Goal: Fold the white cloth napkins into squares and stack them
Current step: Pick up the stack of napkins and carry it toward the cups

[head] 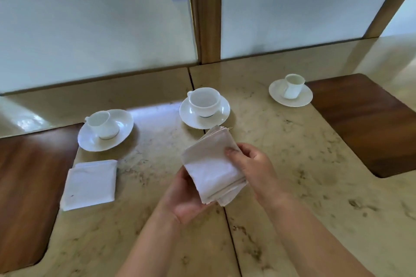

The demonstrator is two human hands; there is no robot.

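Note:
A bundle of folded white napkins (211, 164) is held above the middle of the marble table (292, 164). My left hand (182, 198) cups it from below, palm up, at its near left edge. My right hand (249, 168) grips its right side, thumb on top of the cloth. One folded white napkin (90, 184) lies flat as a square on the table to the left, apart from both hands.
Three white cups on saucers stand behind: one at the left (104, 129), one at the centre (204, 108) just beyond the bundle, one at the far right (291, 92). Dark wooden insets flank the table at left (29, 186) and right (364, 123). Frosted glass panels close the back.

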